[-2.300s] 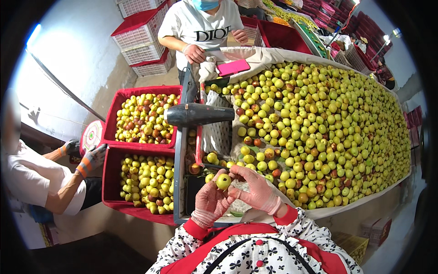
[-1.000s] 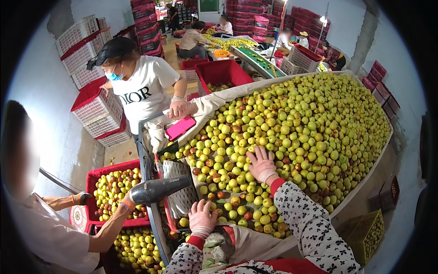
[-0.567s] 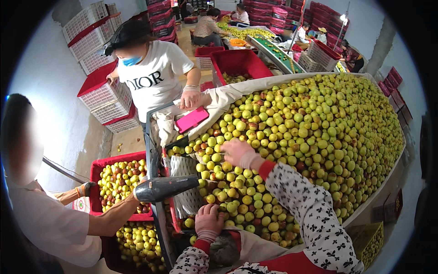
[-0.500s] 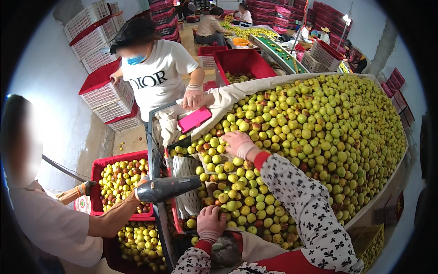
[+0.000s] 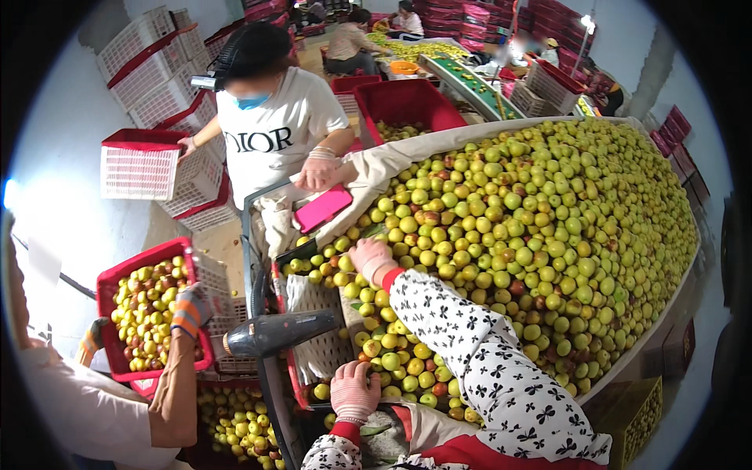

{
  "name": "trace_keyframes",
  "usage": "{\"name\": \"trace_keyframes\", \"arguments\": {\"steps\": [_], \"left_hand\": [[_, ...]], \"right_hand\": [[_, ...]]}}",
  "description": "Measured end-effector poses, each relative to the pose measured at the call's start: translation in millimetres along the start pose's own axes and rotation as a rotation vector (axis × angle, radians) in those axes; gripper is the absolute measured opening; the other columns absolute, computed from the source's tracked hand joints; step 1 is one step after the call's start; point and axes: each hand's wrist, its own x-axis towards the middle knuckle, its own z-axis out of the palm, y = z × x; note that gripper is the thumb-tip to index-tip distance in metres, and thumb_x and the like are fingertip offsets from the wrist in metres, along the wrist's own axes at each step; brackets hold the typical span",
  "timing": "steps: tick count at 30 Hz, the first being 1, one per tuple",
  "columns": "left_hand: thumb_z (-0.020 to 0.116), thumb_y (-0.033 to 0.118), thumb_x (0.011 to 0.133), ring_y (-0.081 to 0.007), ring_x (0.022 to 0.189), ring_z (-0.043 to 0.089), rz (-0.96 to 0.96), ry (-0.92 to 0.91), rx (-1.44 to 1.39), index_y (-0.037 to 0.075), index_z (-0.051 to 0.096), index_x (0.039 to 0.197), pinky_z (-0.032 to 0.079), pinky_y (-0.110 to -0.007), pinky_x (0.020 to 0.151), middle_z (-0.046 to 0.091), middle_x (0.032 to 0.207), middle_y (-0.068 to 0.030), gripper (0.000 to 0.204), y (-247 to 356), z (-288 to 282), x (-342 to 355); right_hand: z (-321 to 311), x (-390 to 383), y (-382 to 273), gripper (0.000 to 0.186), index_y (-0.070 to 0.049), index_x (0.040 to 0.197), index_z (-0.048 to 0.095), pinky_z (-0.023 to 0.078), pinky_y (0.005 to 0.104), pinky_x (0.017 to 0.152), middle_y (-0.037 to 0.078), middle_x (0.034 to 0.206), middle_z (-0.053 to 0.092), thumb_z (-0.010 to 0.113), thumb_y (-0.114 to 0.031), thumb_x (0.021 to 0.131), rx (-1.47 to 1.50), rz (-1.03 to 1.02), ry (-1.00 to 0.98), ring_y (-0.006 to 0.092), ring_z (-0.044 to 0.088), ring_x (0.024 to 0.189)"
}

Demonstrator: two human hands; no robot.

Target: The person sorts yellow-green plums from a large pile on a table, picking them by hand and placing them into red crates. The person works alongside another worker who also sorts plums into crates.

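A large heap of yellow-green jujubes (image 5: 540,227), some with brown patches, spreads over a cloth-lined table. My right hand (image 5: 371,258), in a pink striped glove, reaches across to the heap's left side. Its fingers lie stretched out over the fruit, gripping none that I can see. Nearer to me, my left hand (image 5: 354,390) rests at the heap's lower left edge, palm down with its fingers spread and slightly bent. Between the hands and the table's left frame is a white perforated panel (image 5: 312,325), with jujubes lying along it.
A black hair dryer (image 5: 282,330) juts over the left frame. A pink phone case (image 5: 323,207) lies on the cloth (image 5: 376,168). At left, a co-worker holds a red-lined crate (image 5: 205,345) of jujubes; another in a white shirt (image 5: 278,133) grips a white crate (image 5: 139,168).
My right hand has moved left over the jujubes; my left hand stays near the edge. One co-worker has shifted the full crate leftward and tilted it. The other has pulled a white crate left.
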Motion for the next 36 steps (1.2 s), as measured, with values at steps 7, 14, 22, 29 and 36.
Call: {"name": "trace_keyframes", "arguments": {"steps": [7,14,22,29,36], "left_hand": [[0.067,0.024,0.080,-0.0312,0.110,0.057,0.036,0.051,0.005,0.009,0.066,0.103,0.046,-0.047,0.093,0.064,0.111,-0.0075,0.028,4,2,0],[0.068,0.022,0.080,-0.0310,0.108,0.058,0.040,0.085,0.000,0.009,0.066,0.100,0.047,-0.045,0.091,0.066,0.107,-0.0071,0.024,1,4,-3],[0.068,0.019,0.080,-0.0334,0.105,0.060,0.025,0.109,0.007,0.007,0.067,0.100,0.050,-0.045,0.090,0.067,0.107,-0.0097,0.023,1,1,-4],[0.069,0.019,0.080,-0.0337,0.102,0.061,0.007,0.124,0.009,0.007,0.067,0.097,0.051,-0.045,0.088,0.068,0.104,-0.0096,0.021,5,-3,-2],[0.069,0.017,0.078,-0.0340,0.097,0.063,0.008,0.104,-0.030,0.008,0.067,0.095,0.051,-0.045,0.086,0.068,0.098,-0.0100,0.019,10,-3,3]], "right_hand": [[-18,-70,35,0.015,-0.016,0.097,0.072,0.052,0.0399,0.090,0.011,0.105,0.065,0.061,-0.015,0.087,0.519,-0.264,0.125,0.0314,0.062,0.103],[-47,-64,168,0.031,-0.021,0.119,0.064,0.051,0.0404,0.093,0.006,0.120,0.064,0.056,-0.012,0.091,0.174,0.283,0.290,0.0299,0.059,0.110],[-44,-56,73,0.061,-0.024,0.134,0.057,0.049,0.0401,0.102,0.008,0.136,0.049,0.062,0.003,0.079,0.526,0.016,-0.290,0.0352,0.060,0.114],[-88,-29,124,0.047,-0.016,0.128,0.063,0.047,0.0375,0.106,0.012,0.137,0.057,0.059,0.001,0.084,0.572,-0.087,-0.003,0.0293,0.058,0.122],[-51,42,272,0.036,-0.019,0.122,0.066,0.051,0.0437,0.097,0.011,0.126,0.064,0.053,-0.008,0.089,0.384,0.394,0.270,0.0352,0.063,0.112]]}}
